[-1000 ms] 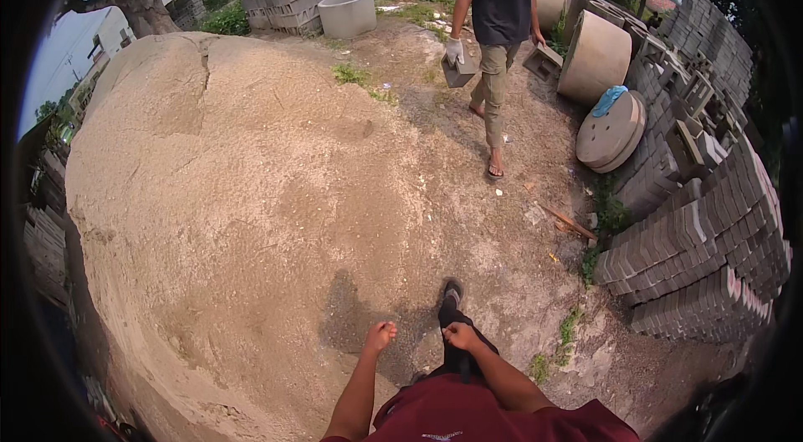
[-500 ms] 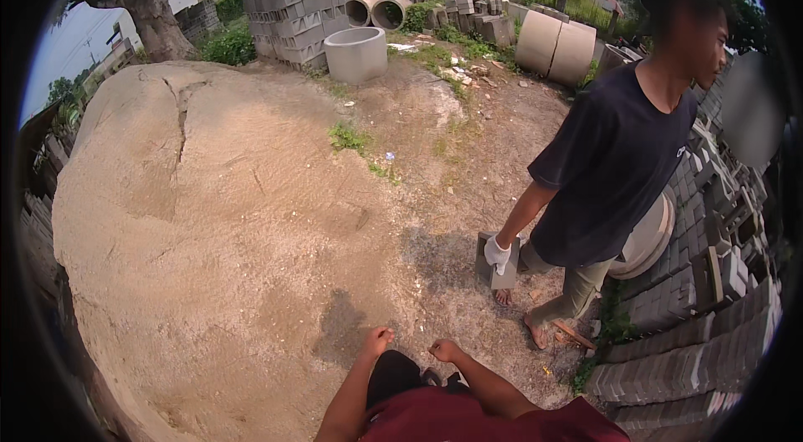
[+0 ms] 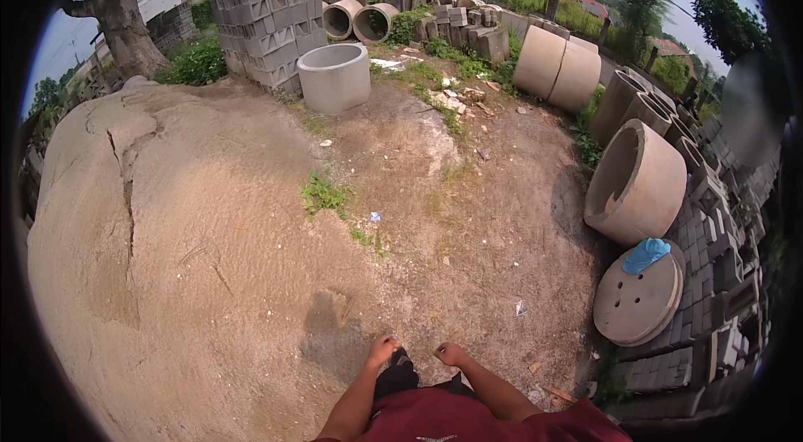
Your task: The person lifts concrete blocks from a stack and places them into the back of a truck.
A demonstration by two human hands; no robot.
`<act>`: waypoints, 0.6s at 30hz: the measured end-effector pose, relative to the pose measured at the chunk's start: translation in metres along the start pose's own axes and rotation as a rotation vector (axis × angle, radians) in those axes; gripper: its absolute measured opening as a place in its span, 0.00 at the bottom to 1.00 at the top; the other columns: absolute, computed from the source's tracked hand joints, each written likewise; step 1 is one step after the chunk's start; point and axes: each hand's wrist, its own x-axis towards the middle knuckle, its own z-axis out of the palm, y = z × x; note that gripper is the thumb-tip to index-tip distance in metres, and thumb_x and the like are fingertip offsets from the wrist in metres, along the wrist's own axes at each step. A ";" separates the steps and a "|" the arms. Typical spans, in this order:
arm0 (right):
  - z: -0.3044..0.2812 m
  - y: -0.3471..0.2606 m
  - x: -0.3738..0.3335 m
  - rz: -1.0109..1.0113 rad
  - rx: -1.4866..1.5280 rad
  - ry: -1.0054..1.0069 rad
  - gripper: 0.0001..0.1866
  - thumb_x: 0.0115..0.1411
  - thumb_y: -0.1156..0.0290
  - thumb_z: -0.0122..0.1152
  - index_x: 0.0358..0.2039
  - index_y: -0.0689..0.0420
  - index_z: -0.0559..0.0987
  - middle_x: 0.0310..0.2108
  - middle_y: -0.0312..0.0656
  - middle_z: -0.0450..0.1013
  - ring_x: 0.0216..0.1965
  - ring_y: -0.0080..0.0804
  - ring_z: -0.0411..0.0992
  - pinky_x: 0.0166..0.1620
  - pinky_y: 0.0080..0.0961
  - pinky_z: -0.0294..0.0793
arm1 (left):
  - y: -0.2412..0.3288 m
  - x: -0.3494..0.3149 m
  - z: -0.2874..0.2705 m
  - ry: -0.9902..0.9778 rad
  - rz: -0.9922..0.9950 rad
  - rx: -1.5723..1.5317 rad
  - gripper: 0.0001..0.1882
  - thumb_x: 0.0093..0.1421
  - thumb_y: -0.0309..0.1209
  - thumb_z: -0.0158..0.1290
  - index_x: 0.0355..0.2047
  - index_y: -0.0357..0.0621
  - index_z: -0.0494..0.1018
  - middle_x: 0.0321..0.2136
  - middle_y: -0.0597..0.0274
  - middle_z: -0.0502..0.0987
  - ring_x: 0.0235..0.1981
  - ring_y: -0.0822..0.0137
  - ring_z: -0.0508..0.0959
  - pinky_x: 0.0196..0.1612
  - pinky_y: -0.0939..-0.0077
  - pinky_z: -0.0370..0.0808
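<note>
My left hand [image 3: 383, 350] hangs low in front of my body, its fingers curled in, and no held thing shows in it. A short gap to the right, my right hand [image 3: 452, 354] is likewise loosely closed with nothing visible in it. Neither hand touches any object. Below them are my dark trousers and maroon shirt [image 3: 435, 419]. Nearest to my left hand is the foot of a large sandy mound [image 3: 192, 233]. Bare, gritty ground [image 3: 477, 308] lies ahead of my right hand.
Stacked hollow concrete blocks [image 3: 268, 15] rise beyond the mound, beside an upright concrete ring [image 3: 335, 82]. On the right lie a large concrete ring [image 3: 640, 183], a round slab with holes [image 3: 627, 308] bearing a blue bag [image 3: 647, 255], and rows of grey pavers [image 3: 661, 371].
The co-worker carrying a grey block in a white-gloved hand has left the view on the right. I have moved forward, so the rings appear nearer. My hands stay low and closed.
</note>
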 end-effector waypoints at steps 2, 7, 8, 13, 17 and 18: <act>-0.050 -0.025 0.044 0.006 0.116 0.085 0.19 0.55 0.56 0.59 0.38 0.57 0.83 0.35 0.51 0.79 0.38 0.48 0.78 0.44 0.38 0.76 | 0.054 0.041 -0.022 -0.046 0.007 -0.055 0.19 0.65 0.45 0.48 0.44 0.42 0.74 0.36 0.62 0.80 0.36 0.70 0.79 0.37 0.72 0.75; -0.136 -0.068 0.155 0.024 0.280 0.272 0.13 0.54 0.63 0.59 0.34 0.58 0.82 0.33 0.51 0.79 0.38 0.49 0.78 0.43 0.39 0.76 | 0.166 0.133 -0.053 0.017 0.006 -0.005 0.19 0.65 0.45 0.48 0.44 0.42 0.74 0.37 0.62 0.81 0.36 0.70 0.79 0.35 0.72 0.75; -0.148 -0.072 0.177 -0.011 0.276 0.251 0.13 0.54 0.63 0.60 0.34 0.58 0.82 0.32 0.50 0.79 0.37 0.46 0.78 0.42 0.37 0.76 | 0.184 0.156 -0.055 0.020 0.014 -0.036 0.18 0.65 0.43 0.49 0.43 0.42 0.74 0.36 0.62 0.81 0.36 0.70 0.79 0.33 0.73 0.75; -0.219 -0.062 0.324 -0.127 0.218 0.061 0.14 0.54 0.61 0.62 0.34 0.57 0.82 0.32 0.49 0.79 0.36 0.42 0.78 0.42 0.35 0.76 | 0.256 0.275 -0.056 -0.025 -0.066 0.024 0.16 0.65 0.42 0.48 0.42 0.42 0.75 0.35 0.62 0.81 0.35 0.68 0.80 0.34 0.70 0.75; -0.312 -0.054 0.453 -0.181 0.096 -0.060 0.18 0.54 0.55 0.60 0.35 0.58 0.82 0.34 0.51 0.79 0.38 0.47 0.78 0.44 0.38 0.75 | 0.344 0.359 -0.064 -0.095 -0.178 0.251 0.19 0.65 0.44 0.46 0.42 0.42 0.76 0.33 0.61 0.81 0.35 0.67 0.81 0.37 0.68 0.75; -0.330 -0.064 0.476 -0.163 0.088 -0.041 0.18 0.55 0.55 0.59 0.35 0.58 0.82 0.35 0.51 0.79 0.38 0.48 0.77 0.44 0.39 0.75 | 0.360 0.380 -0.074 -0.116 -0.198 0.329 0.19 0.65 0.44 0.46 0.41 0.41 0.76 0.32 0.61 0.81 0.34 0.66 0.81 0.37 0.67 0.75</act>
